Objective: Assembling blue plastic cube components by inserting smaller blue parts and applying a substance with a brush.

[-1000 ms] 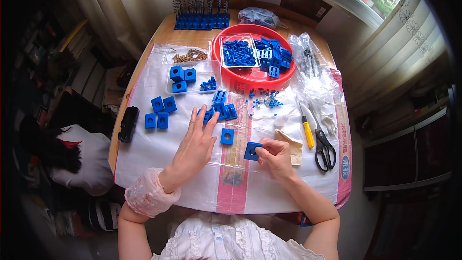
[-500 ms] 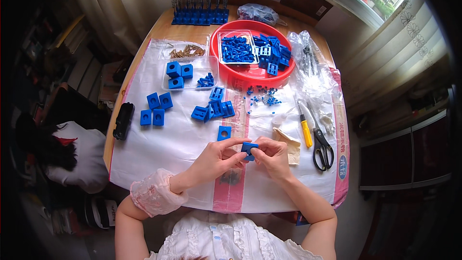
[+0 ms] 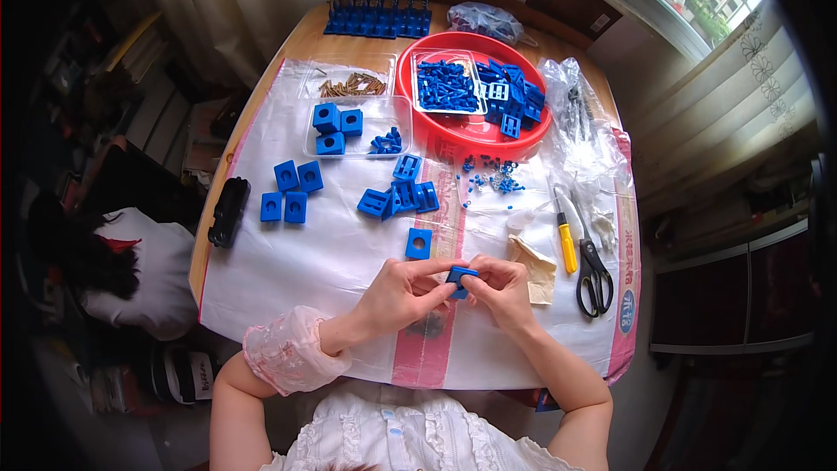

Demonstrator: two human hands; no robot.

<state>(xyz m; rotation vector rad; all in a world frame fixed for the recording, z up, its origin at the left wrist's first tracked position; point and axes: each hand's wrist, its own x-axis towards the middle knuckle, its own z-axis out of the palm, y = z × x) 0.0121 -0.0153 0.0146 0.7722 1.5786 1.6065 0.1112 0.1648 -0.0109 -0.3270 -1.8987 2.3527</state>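
Observation:
Both of my hands meet over the near middle of the white sheet (image 3: pixel 323 253). My left hand (image 3: pixel 403 294) and my right hand (image 3: pixel 499 288) pinch one small blue square block (image 3: pixel 459 278) between their fingertips, just above the sheet. A second blue block with a round hole (image 3: pixel 418 243) lies flat a little beyond my left fingers. Further out, a loose cluster of blue blocks (image 3: pixel 399 197) lies near the centre. Part of the held block is covered by my fingers.
A red round tray (image 3: pixel 436 127) holds blue parts at the far side. Several blue blocks (image 3: pixel 291 192) lie at the left, more in a clear tray (image 3: pixel 338 129). Scissors (image 3: pixel 595 269) and a yellow-handled tool (image 3: pixel 567 242) lie right. A black object (image 3: pixel 228 210) sits on the left edge.
My left hand has drawn back from the flat block near the centre and joined my right hand on the small blue block, which is now lifted between both hands.

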